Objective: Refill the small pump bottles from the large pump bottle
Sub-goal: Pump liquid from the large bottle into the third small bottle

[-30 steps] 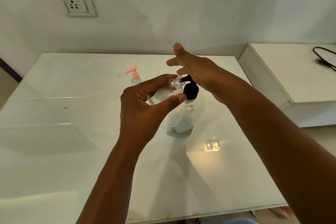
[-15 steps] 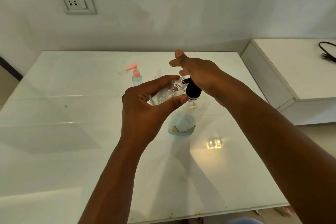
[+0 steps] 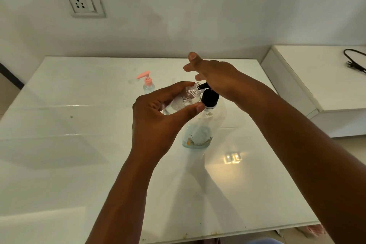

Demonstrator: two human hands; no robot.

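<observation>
Hands: left hand (image 3: 158, 117) wrapped round a small bottle (image 3: 181, 101), thumb and fingers curled on its body; right hand (image 3: 213, 77) resting palm-down on the pump head of the big bottle (image 3: 200, 127), fingers straight and spread, clasping nothing.

Small bottle: clear plastic, uncapped, threaded neck, tilted with its mouth up against the black spout (image 3: 204, 86). Liquid and bubbles show inside. Held above the desk (image 3: 79, 144), just left of the big bottle's collar.

Big bottle: clear, rounded shoulders, black glossy collar, standing upright on the desk; only a low pool of liquid at its base, with an orange-marked label there.

Second small bottle (image 3: 148, 85): clear, pink pump fitted, standing behind and left of the big bottle, well apart from it.

Desk: white, glossy, reflective, a dark speck far left of the big bottle.

Also: wall socket (image 3: 85, 3) high and left of the big bottle; black cable (image 3: 354, 59) on a white unit to its right.

Risks, as judged:
- Spout and narrow mouth could part on a hard press, sending liquid over the fingers and desk.
- Low level may make the pump spit air and spatter.
- Big bottle is steadied only from above; an off-centre push could tip it.
- Wet, smooth plastic could slip in the left hand.
</observation>
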